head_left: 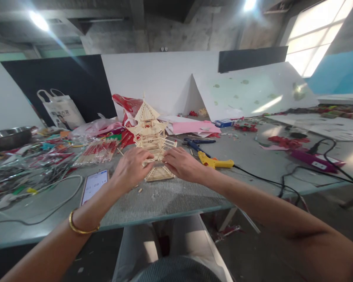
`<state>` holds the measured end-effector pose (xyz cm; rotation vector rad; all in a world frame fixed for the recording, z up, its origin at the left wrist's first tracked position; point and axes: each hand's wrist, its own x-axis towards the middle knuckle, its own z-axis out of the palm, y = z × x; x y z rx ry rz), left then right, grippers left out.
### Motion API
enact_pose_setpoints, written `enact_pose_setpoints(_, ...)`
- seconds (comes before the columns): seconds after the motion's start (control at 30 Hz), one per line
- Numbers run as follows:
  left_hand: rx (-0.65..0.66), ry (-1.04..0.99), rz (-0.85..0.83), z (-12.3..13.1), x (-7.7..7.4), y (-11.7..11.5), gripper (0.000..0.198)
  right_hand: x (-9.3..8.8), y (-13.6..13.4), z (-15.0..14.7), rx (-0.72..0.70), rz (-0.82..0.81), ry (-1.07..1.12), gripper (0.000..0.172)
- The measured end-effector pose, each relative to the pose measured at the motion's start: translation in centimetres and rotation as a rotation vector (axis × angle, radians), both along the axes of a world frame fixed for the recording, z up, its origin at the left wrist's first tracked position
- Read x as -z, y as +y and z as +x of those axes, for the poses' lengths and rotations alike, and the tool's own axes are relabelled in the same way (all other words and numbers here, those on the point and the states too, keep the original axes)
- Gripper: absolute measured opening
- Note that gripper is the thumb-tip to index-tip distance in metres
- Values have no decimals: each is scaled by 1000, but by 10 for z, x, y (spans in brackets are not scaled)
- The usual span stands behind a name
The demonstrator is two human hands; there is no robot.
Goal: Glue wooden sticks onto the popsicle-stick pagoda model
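Standing on the table [176, 199], the stick pagoda [150, 138] is partly hidden by the left hand [133, 166] and right hand [182, 164]; whether anything is pinched cannot be told.

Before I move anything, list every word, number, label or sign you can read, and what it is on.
"01 09 14", slightly blurred: phone screen; its smaller text is unreadable.
Dark characters, too blurred to read: cloth bag.
Print too small to read: blue box.
Label too small to read: purple power strip.
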<state>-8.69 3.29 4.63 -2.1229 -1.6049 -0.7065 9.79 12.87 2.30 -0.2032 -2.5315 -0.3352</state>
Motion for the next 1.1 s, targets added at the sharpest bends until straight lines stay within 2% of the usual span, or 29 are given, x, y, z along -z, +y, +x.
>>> enact_pose_setpoints(0.13, 13, 36, 35, 7, 9, 7, 16, 1, 1, 0, -12, -4, 13, 12)
enact_pose_setpoints(0.37, 4, -16, -10, 8, 11, 18, 15, 2, 5, 0, 5, -25, 15, 11)
enact_pose_setpoints(0.77, 75, -70, 3, 0, 14, 9, 14, 5, 7, 2, 14, -9, 20, 13)
enact_pose_setpoints(1.1, 105, -101, 74, -1, 22, 14, 6, 3, 6, -1, 38, 21, 0, 14)
